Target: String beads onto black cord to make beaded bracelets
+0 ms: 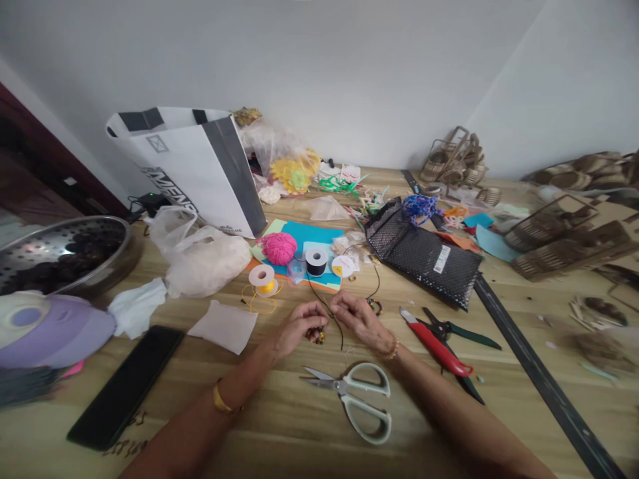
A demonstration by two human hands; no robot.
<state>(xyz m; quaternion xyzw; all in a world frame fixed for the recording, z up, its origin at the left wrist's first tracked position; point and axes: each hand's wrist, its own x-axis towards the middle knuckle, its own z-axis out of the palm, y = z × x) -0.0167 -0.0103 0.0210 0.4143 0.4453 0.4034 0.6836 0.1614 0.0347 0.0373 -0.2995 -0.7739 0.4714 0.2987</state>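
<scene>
My left hand (303,326) is closed, with a small beaded bracelet (315,334) of dark and coloured beads showing under its fingers. Close by on the right, my right hand (360,319) pinches a thin black cord (341,338) whose end hangs down between the hands. The cord seems to run back towards a white spool of black cord (316,261). A second beaded bracelet (374,307) lies just beyond my right hand. Scissors (344,386) with pale handles lie partly open on the table between my forearms.
A yellow thread spool (263,281) and pink yarn ball (279,248) lie beyond my left hand. To the right are a red-handled knife (439,346), green-handled pruners (464,332) and a black bubble mailer (424,256). At left are a black phone-like slab (124,386) and a metal colander (112,249).
</scene>
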